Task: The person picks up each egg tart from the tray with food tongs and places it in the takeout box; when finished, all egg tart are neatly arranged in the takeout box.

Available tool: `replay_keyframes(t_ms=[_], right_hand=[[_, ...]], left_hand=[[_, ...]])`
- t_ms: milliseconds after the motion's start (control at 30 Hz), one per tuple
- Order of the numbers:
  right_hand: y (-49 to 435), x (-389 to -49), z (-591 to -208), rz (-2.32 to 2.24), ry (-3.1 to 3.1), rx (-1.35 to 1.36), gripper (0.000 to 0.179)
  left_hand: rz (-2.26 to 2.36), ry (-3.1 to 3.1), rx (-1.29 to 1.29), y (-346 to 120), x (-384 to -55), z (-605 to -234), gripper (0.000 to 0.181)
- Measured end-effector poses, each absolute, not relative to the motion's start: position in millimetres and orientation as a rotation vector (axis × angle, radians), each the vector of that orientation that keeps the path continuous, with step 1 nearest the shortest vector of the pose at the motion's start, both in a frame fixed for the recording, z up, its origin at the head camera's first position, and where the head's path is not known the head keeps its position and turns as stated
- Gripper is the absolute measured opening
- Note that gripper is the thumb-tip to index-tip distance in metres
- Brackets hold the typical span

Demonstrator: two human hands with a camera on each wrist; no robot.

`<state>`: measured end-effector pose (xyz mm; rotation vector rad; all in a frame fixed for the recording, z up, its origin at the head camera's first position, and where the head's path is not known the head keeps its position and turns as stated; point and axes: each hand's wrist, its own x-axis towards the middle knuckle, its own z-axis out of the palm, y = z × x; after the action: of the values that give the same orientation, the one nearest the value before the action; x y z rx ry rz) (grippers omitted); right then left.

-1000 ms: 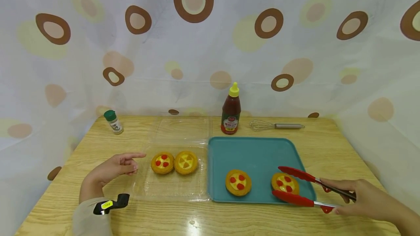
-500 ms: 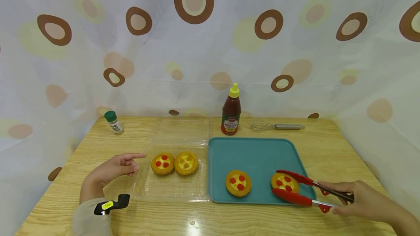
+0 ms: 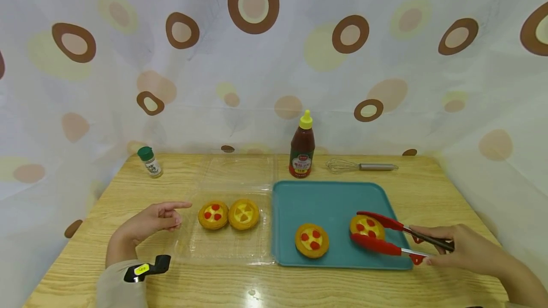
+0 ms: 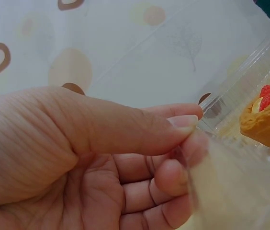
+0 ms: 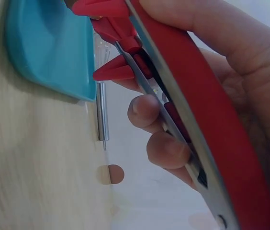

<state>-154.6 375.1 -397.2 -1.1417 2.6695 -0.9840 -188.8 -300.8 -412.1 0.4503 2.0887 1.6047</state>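
My right hand grips a pair of red-tipped tongs, also seen close up as red-handled tongs in the right wrist view. Their red ends stand on either side of a tart with red toppings over the right part of the teal tray; whether it is off the tray I cannot tell. A second red-topped tart lies on the tray. At the left, my left hand pinches the edge of a clear plastic container, its index finger extended in the head view.
Inside the container sit a red-topped tart and a tart with yellow wedges. Its clear lid lies folded back. Behind are a sauce bottle, a whisk and a green-capped shaker.
The tongs have closed in on the right-hand tart. Tart and tongs have shifted slightly left and away from the table's front. The left hand stays at the container's edge.
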Motion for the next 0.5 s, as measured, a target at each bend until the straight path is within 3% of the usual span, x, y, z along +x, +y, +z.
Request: replay_keyframes(t_ms=[500], right_hand=[[347.8, -184.8, -368.6, -0.974, 2.720, -1.059, 0.059]], left_hand=[[1.603, 2.102, 0.428, -300.4, -189.5, -414.0, 0.049]])
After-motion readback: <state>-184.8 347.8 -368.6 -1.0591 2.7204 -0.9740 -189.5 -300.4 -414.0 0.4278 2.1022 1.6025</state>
